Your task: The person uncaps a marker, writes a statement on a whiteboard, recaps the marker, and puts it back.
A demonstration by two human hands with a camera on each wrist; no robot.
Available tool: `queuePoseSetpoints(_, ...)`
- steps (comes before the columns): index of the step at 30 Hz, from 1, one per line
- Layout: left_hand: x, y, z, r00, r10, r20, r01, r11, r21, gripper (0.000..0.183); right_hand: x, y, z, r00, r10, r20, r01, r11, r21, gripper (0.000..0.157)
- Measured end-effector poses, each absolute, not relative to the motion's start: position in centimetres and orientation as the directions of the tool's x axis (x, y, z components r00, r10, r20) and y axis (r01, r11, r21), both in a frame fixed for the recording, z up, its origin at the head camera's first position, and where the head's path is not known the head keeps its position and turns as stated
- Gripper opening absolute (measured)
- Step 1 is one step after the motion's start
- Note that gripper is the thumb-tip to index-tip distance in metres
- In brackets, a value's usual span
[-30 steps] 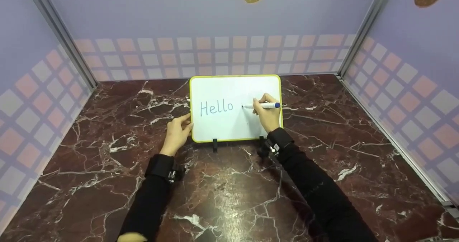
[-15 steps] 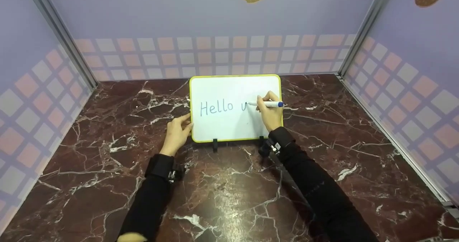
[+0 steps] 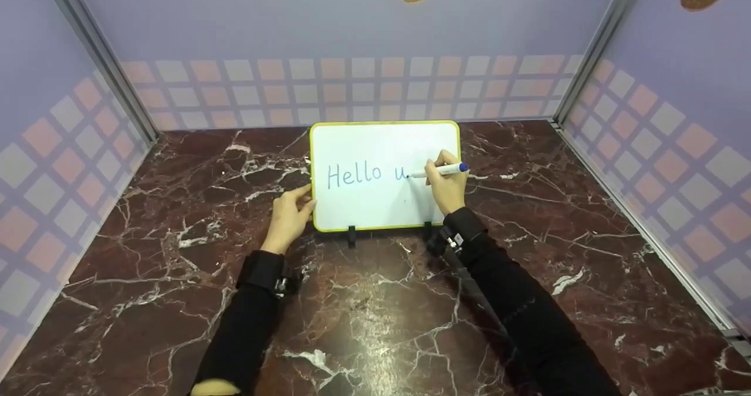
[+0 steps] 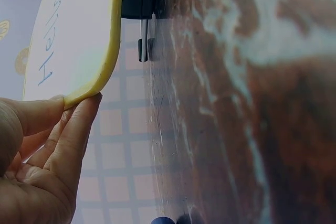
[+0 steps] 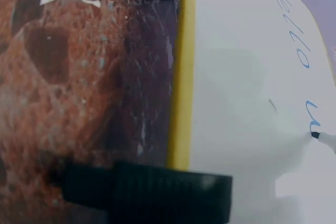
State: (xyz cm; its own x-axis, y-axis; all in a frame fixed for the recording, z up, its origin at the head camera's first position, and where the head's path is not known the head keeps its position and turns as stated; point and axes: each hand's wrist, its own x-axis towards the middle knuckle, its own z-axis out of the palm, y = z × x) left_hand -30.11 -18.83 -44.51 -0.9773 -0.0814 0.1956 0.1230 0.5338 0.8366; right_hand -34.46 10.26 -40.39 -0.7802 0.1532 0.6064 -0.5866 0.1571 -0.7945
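Note:
A yellow-rimmed whiteboard [image 3: 366,208] stands tilted on a black stand [image 3: 352,236], with "Hello" and a "u"-like letter in blue handwriting [image 3: 354,175]. My left hand [image 3: 287,220] pinches its lower left edge. In the left wrist view, that hand's thumb [image 4: 39,115] lies on the front side and the fingers are behind the rim. On the right, my right hand [image 3: 447,188] holds a white marker [image 3: 455,168] with a blue end. The marker's dark tip [image 5: 315,135] touches the board at the end of the last letter; the right wrist view does not include the hand.
Dark red marbled tabletop [image 3: 364,302] surrounds the board. Lilac walls [image 3: 328,26] with a checked band stand behind and at both sides. A blurred black piece [image 5: 147,190] crosses the board's lower rim in the right wrist view.
My right hand has moved slightly right with the marker, and a "u"-like letter has appeared after "Hello". The left hand and the board have stayed in place.

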Motion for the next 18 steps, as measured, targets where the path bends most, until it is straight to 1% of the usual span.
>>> queuePoseSetpoints(5, -30.1, -18.9, -44.6, -0.975, -0.078, 0.209, 0.136, 0.532, 0.836, 0.043, -34.6, 10.2, -40.2, -0.781, 0.177, 0.598, -0.576, 0.165, -0.801, 0.029)
queuePoseSetpoints(12, -30.2, -18.9, -44.6, -0.975, -0.083, 0.208, 0.134, 0.527, 0.84, 0.043, -34.8, 10.9, -40.3, -0.775, 0.228, 0.59, -0.588, 0.086, -0.805, 0.032)
queuePoseSetpoints(18, -30.1, -18.8, -44.5, -0.977, -0.082, 0.196, 0.123, 0.533, 0.837, 0.043, -34.8, 11.5, -40.5, -0.775, 0.243, 0.583, -0.574, 0.113, -0.811, 0.036)
